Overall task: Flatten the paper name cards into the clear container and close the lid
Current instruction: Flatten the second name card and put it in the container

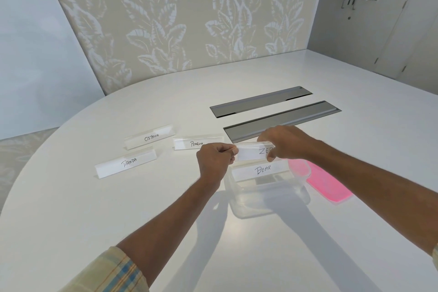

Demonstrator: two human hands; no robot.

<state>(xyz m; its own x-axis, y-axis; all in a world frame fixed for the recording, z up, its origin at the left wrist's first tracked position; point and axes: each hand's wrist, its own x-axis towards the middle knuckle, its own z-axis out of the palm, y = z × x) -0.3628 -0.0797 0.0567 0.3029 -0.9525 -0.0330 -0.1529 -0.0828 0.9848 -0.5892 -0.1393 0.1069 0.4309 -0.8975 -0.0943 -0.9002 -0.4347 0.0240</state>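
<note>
Just below both hands sits the clear container (267, 199), open-topped on the white desk (118, 220). A name card reading BEAR (259, 170) lies at its far rim; whether it rests inside or across the edge cannot be told through the clear plastic. Nothing else can be made out within the walls.

Over that far rim, the left hand (216, 161) is closed around the left end of a card marked ZE (253, 153), the rest of the word covered. The right hand (284, 143) curls over the card's right end, thumb beneath and fingers on top, so the card is held between the two hands above the container.

Just right of the container, under the right forearm, a pink lid (324, 180) lies flat on the desk.

Left of the left hand stand three more cards in clear holders: PENGUIN (196, 143) closest, OSTRICH (150, 137) beyond it, PANDA (126, 163) farther left. Beyond the right hand, two grey hatches (272, 109) sit flush in the desk.
</note>
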